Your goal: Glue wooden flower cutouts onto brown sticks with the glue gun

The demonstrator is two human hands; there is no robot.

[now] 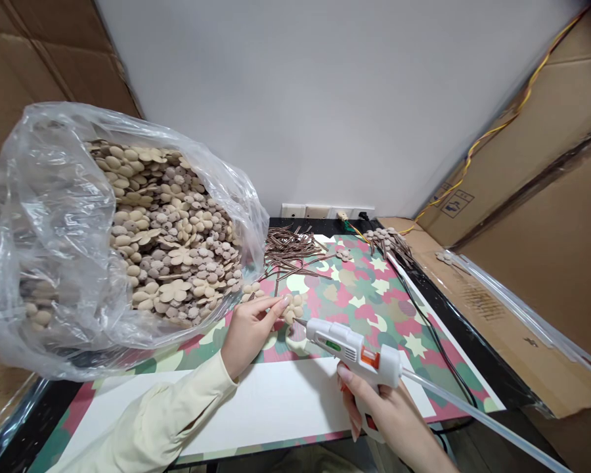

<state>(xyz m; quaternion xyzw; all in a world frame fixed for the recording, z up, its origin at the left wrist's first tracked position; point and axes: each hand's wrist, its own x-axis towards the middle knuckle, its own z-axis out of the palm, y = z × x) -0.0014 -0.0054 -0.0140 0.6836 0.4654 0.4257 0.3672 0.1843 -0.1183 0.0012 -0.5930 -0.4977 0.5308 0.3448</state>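
**A:** What's at far left?
**Me:** A big clear plastic bag [54, 263] on its side, mouth open toward the middle, packed w/ tan flower-shaped cutouts [172, 243]. A few sit at the mouth, on the camo mat [374, 309].

**A:** And your left hand?
**Me:** My left hand [249, 332] is just right of the bag's mouth, cream sleeve up to the wrist. Thumb & forefinger are pressed together on one flower piece [291, 309]. It lies on the mat, approx. mid-table, between my two hands.

**A:** What's around it?
**Me:** Behind it there's a loose pile of thin brown sticks [290, 253], toward the back of the mat. In front, a white sheet [276, 401] covers the mat's near part.

**A:** Right hand?
**Me:** My right hand [381, 410] is wrapped round the grip of a white glue gun [354, 348], fingers closed tight on it. The nozzle points left, tip just beside the flower piece; can't tell if it touches. A clear glue stick [473, 410] pokes out the back, slanting right.

**A:** Further right?
**Me:** At the back right of the mat is a small heap of flowers w/ stems [387, 240]. A black cable [438, 341] runs along the mat's right edge. Then comes cardboard [546, 197] w/ more clear rods [512, 302] lying on it, and a yellow wire [497, 125] above.
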